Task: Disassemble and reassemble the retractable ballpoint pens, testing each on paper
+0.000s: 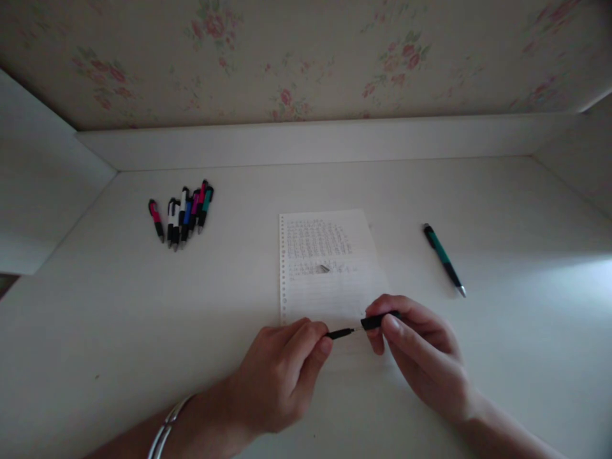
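Note:
My left hand [291, 370] is closed, pinching a slim black pen refill [340, 333] that points right. The refill's thin, pale end reaches to the mouth of a short black pen barrel [375, 320]; whether it is inside cannot be made out. Thumb and fingers of my right hand [425, 357] grip that barrel from the right. Both hands are over the lower part of a lined, punched sheet of paper [329, 296] with rows of handwriting. A small silver cone-shaped piece [323, 269], like a pen tip, lies on the sheet.
A teal and black pen [444, 259] lies to the right of the paper. At the far left is a group of several pens [187, 217] in white, blue, purple, pink and teal. The white desk [143, 319] ends at a raised back board [306, 143] below floral wallpaper.

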